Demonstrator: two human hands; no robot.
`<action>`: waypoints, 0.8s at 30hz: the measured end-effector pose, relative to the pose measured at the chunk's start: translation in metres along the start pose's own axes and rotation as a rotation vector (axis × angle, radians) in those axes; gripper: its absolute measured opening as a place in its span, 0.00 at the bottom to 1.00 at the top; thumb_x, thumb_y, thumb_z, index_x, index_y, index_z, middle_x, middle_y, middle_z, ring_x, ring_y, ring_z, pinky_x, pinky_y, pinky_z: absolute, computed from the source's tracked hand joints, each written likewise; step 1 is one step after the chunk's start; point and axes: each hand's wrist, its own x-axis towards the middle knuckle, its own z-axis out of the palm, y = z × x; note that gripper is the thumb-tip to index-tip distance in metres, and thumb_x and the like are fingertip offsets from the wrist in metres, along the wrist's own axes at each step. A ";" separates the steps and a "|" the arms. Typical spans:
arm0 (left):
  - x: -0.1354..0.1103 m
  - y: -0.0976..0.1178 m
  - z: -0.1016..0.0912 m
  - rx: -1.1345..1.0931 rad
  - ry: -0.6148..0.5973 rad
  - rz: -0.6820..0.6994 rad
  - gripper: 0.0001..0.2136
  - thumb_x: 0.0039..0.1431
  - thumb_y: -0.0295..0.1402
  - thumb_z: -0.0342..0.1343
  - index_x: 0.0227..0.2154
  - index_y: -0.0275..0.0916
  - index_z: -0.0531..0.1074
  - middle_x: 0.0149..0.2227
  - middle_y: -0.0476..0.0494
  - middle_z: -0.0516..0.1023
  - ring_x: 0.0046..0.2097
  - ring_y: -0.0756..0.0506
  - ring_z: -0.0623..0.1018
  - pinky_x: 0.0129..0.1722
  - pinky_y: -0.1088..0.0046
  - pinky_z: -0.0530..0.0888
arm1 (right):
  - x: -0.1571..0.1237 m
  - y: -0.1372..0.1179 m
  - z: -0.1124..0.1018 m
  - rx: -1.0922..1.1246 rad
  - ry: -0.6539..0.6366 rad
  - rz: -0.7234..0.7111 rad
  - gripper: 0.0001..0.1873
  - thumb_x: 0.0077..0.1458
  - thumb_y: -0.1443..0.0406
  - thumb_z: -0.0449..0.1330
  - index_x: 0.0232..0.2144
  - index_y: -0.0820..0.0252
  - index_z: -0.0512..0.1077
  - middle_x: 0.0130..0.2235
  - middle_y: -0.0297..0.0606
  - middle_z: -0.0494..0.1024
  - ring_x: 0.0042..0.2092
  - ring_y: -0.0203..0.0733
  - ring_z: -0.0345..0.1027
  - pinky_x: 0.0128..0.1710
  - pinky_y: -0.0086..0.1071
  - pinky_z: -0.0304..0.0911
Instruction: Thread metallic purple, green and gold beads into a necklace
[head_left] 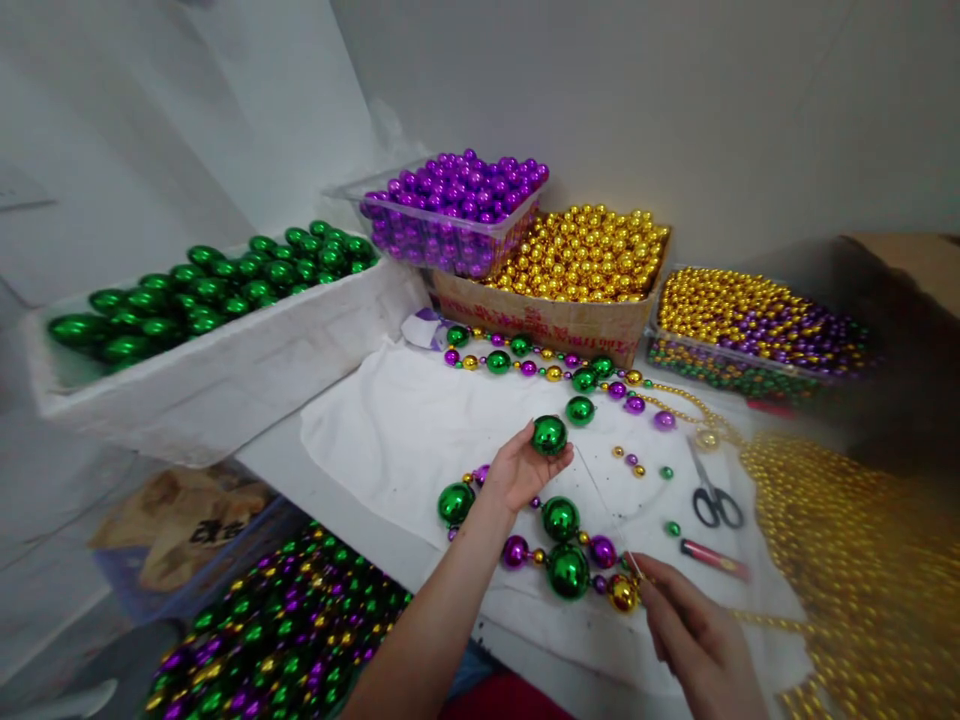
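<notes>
My left hand [525, 470] is closed around a shiny green ball bead [549, 435], held above the white cloth. A thin string [600, 500] runs from beside that bead down to my right hand [694, 630], whose fingertips pinch it. Close to those fingertips lies a large gold bead [622, 593], at the end of a strand of large green, purple and gold beads [568, 570] that curves below my left forearm. Another loose green ball bead [580, 410] rests just beyond my left hand. Whether the string passes through the held bead cannot be made out.
Behind the cloth [375, 400] stand a foam box of green beads [225, 370], a clear tub of purple beads [450, 225], a carton of gold beads [540, 310] and a mixed bead tub [735, 350]. Scissors [718, 507] and a red cutter-like tool [716, 560] lie right, beside piled gold bead chains [847, 560].
</notes>
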 end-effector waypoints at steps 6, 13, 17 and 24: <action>-0.001 -0.003 -0.002 0.020 -0.008 -0.018 0.13 0.59 0.39 0.51 0.37 0.33 0.71 0.36 0.39 0.77 0.36 0.47 0.76 0.39 0.70 0.73 | 0.000 0.001 0.002 0.000 -0.048 -0.058 0.22 0.47 0.50 0.60 0.39 0.56 0.78 0.29 0.35 0.76 0.24 0.33 0.59 0.20 0.24 0.54; -0.002 -0.005 -0.001 0.116 0.015 -0.012 0.13 0.57 0.41 0.54 0.37 0.35 0.70 0.41 0.38 0.76 0.38 0.47 0.75 0.42 0.69 0.71 | 0.001 0.004 0.003 0.010 -0.064 -0.060 0.21 0.47 0.50 0.60 0.39 0.57 0.79 0.33 0.36 0.77 0.26 0.36 0.62 0.19 0.25 0.54; -0.003 -0.007 -0.002 0.136 -0.016 -0.015 0.14 0.56 0.41 0.55 0.39 0.35 0.70 0.42 0.38 0.76 0.38 0.47 0.75 0.43 0.67 0.70 | 0.002 0.004 0.003 0.003 -0.071 -0.060 0.21 0.47 0.50 0.60 0.39 0.57 0.79 0.31 0.36 0.77 0.27 0.37 0.63 0.20 0.25 0.54; -0.006 -0.012 -0.004 0.116 -0.099 -0.045 0.16 0.56 0.39 0.55 0.44 0.34 0.70 0.45 0.37 0.75 0.39 0.46 0.75 0.44 0.65 0.68 | 0.004 0.006 0.007 0.009 -0.056 -0.074 0.21 0.47 0.50 0.61 0.37 0.57 0.79 0.30 0.36 0.76 0.27 0.36 0.61 0.21 0.25 0.55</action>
